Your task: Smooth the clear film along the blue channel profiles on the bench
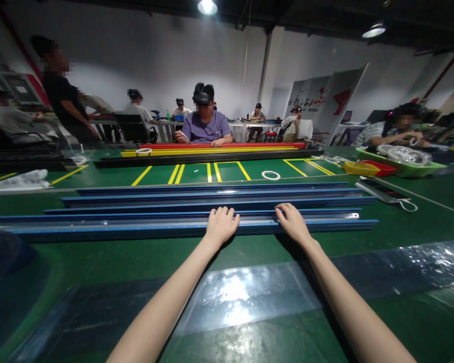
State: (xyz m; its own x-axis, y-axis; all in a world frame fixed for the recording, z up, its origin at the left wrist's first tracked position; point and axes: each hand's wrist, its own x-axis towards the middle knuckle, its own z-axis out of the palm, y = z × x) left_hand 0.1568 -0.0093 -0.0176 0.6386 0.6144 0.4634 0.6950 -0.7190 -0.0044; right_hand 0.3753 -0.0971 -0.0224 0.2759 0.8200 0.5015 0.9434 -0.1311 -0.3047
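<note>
Several long blue channel strips [136,220] lie side by side across the green table. My left hand [222,224] rests palm down on the nearest strips, its fingers bent over a raised edge and the thumb apart. To its right, my right hand [292,222] lies on the same strips near their right end, fingers reaching over the edge and the thumb apart. Neither hand lifts anything. Between my forearms and beyond them, a clear plastic sheet [249,292] is spread flat and reflects the light.
Farther back lie black, yellow and red strips [212,157], with a person in purple [207,126] behind them. A white ring [271,175], a phone [386,190] and a green tray [419,169] of clear rolls stand beyond the blue strips. A dark blue roll [7,262] is at left.
</note>
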